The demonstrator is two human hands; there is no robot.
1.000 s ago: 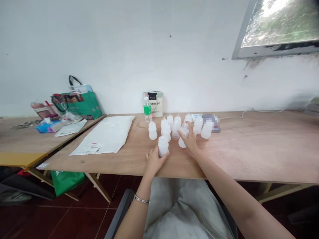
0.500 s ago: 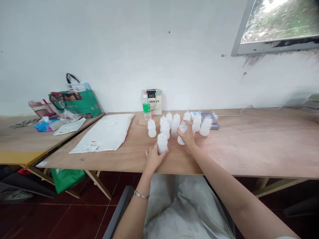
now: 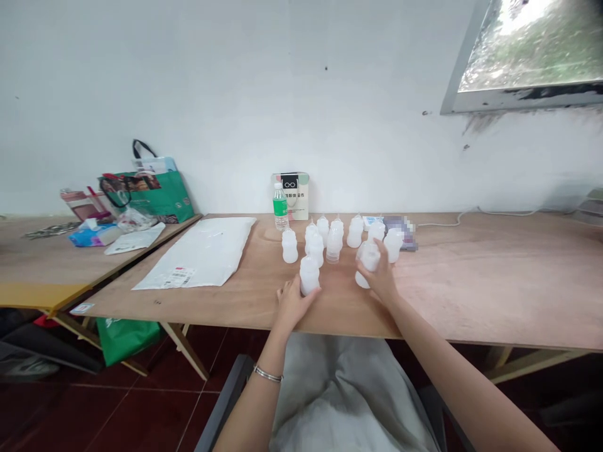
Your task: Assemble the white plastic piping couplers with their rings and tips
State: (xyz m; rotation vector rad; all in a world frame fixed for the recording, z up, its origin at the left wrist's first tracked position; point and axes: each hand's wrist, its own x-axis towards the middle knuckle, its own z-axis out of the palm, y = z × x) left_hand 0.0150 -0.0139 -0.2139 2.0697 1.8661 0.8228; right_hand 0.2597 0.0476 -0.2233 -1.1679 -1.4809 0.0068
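Observation:
My left hand (image 3: pixel 294 302) curls round the base of a milky white plastic bottle (image 3: pixel 309 275) with a ridged body, upright near the table's front. The thumb lies on its right side and the fingers are partly hidden. My right hand (image 3: pixel 384 276) grips another white bottle (image 3: pixel 367 258) from its right side; slight blur hides whether its base touches the table. Behind my hands stand several similar bottles, among them one at the left (image 3: pixel 289 246), a clearer one (image 3: pixel 334 242) in the middle, and one at the right (image 3: pixel 394 243). Some show narrow pointed tips.
On the wooden table (image 3: pixel 480 282) lie a white mailing bag (image 3: pixel 202 251) and a partly blurred packet (image 3: pixel 400 232). A green-labelled water bottle (image 3: pixel 281 207) stands before a paper bag (image 3: pixel 299 198) at the wall. Leftward, another table holds a green bag (image 3: pixel 169 194) and a tissue pack (image 3: pixel 94 233).
My right hand has moved right and slightly nearer with its bottle, away from the clearer bottle. My left hand stays round its bottle. The view has shifted slightly.

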